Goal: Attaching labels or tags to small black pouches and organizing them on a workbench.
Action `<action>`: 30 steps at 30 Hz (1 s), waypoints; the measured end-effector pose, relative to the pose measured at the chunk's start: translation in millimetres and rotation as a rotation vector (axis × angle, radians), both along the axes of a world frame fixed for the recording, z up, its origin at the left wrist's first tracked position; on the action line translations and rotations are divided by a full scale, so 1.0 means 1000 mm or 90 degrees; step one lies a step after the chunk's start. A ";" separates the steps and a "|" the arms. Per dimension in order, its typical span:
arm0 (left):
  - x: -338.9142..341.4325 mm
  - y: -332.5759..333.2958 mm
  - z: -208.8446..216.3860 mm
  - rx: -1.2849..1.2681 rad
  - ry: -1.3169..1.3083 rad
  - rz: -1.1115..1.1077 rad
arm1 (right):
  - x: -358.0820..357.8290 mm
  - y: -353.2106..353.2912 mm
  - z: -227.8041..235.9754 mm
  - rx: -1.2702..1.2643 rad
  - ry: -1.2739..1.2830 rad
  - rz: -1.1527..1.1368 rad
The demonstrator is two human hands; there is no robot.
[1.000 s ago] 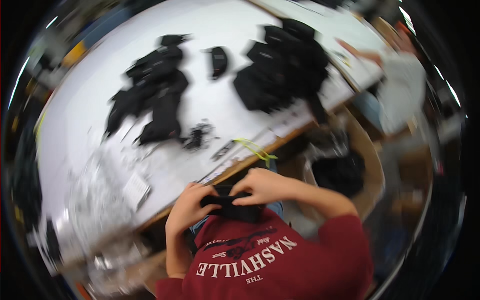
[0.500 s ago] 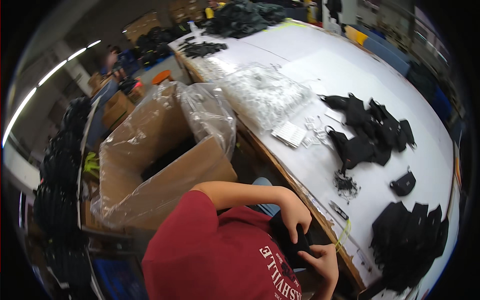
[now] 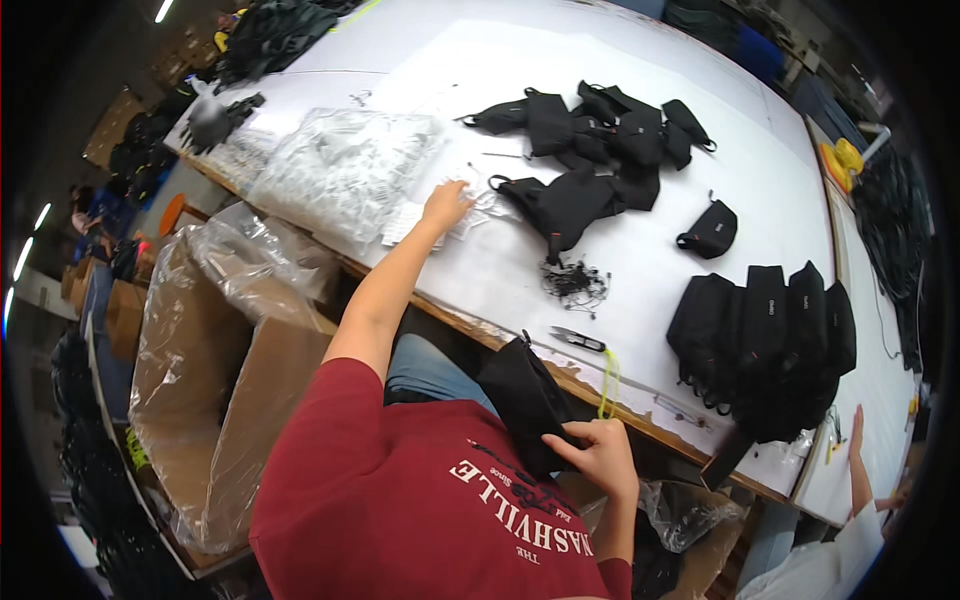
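Observation:
My left hand is stretched out over the table, its fingers bent together at a scatter of small white tags. What its fingertips hold, if anything, is too small to make out. Partly under that hand and wrist lies a stack of white printed sheets. Close to my body, my right hand grips a black zippered pouch by its lower end, thumb on top. The pouch hangs tilted over my lap at the table's edge.
Black pouches lie heaped beyond the tags, with a single pouch and a stacked row to the right. Black cords and thread snips lie nearer. A clear bag and plastic-lined carton are left. Another person's arm shows right.
My left hand has left the pouch and reached out to the white tags. My right hand keeps hold of the pouch. The view has swung toward the right.

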State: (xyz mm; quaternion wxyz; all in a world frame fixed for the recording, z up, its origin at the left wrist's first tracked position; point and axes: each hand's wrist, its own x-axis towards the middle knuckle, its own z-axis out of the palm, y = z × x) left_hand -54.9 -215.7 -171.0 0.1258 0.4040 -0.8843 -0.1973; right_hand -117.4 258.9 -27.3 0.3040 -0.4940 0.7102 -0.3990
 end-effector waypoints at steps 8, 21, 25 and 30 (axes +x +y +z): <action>-0.017 -0.001 -0.002 -0.154 0.093 0.057 | -0.014 0.032 -0.004 0.121 -0.019 -0.187; -0.027 0.069 0.085 0.197 0.491 -0.086 | -0.042 -0.037 0.017 0.006 0.290 -0.056; -0.012 0.175 0.174 0.135 0.479 -0.382 | -0.047 -0.069 0.039 -0.021 0.396 -0.016; 0.002 0.163 0.184 -0.058 0.343 -0.496 | -0.046 -0.106 0.045 -0.064 0.461 0.015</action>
